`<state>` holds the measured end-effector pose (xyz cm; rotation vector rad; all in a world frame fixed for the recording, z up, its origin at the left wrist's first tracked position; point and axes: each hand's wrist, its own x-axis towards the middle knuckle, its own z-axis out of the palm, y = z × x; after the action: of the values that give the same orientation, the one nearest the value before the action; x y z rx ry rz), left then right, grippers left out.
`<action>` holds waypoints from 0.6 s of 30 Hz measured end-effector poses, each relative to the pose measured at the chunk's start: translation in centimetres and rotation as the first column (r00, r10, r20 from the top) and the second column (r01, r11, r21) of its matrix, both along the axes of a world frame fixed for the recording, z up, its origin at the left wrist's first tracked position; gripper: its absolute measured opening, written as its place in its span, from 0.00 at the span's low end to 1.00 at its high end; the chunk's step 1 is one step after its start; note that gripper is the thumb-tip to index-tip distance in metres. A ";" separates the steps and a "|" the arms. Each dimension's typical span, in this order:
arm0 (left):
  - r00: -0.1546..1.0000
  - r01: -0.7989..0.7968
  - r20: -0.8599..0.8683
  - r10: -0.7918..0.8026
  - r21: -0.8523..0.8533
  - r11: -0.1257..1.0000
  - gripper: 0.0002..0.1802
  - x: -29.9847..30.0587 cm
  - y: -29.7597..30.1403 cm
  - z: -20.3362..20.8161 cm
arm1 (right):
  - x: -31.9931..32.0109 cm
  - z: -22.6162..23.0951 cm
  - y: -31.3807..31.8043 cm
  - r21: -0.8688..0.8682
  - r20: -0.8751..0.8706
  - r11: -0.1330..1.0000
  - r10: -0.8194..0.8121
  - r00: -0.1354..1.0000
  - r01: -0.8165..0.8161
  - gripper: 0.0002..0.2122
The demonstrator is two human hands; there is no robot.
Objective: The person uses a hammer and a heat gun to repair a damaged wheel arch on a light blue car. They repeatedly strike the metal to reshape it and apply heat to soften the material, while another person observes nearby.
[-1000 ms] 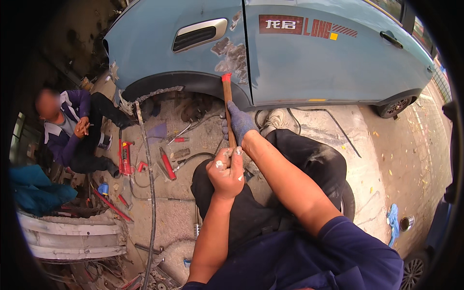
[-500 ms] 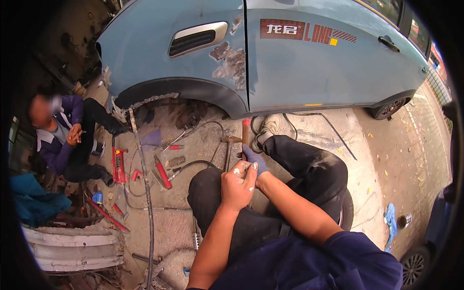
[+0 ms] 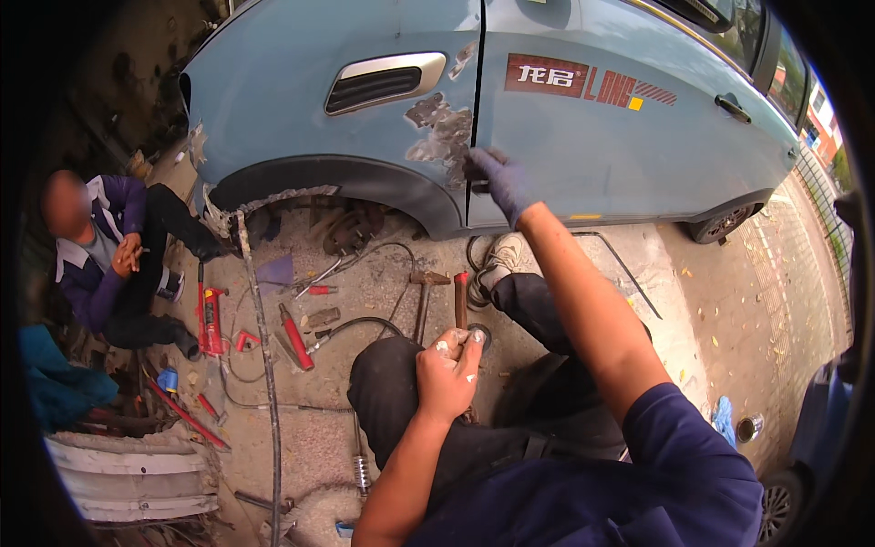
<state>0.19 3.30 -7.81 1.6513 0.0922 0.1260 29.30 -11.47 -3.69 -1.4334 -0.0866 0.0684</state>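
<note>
My left hand (image 3: 445,376), bare with white smears on its fingers, is closed round a brown wooden handle (image 3: 461,303) with a red end pointing up. The tool's lower part is hidden by my hand. My right hand (image 3: 507,182), in a grey-purple glove, reaches to the blue car at the seam between fender and front door. Its fingers are stretched out and hold nothing I can see; whether they touch the panel I cannot tell. Left of the fingertips, a scraped patch (image 3: 442,132) of bare, rough metal marks the fender (image 3: 273,100).
A hammer (image 3: 424,296) lies beyond my knee. Red tools, including a red jack (image 3: 212,319), hoses and an upright pole (image 3: 260,337) occupy the ground at left. Another person (image 3: 105,255) sits far left, hands clasped. A can (image 3: 749,427) and blue cloth (image 3: 723,419) lie at right.
My right hand has left my left hand and the wooden handle, moving up to the car's door seam. My left hand keeps the handle upright. The view has shifted slightly.
</note>
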 end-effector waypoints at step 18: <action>0.996 0.014 0.090 -0.024 0.106 0.994 0.11 0.3 -0.3 0.7 | 6.2 -11.0 0.7 0.252 -0.063 0.965 -0.057 0.996 0.071 0.15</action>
<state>0.45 3.02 -7.12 1.7482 0.0007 0.1939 35.49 -10.76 -14.70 -1.1754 -0.0029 0.0414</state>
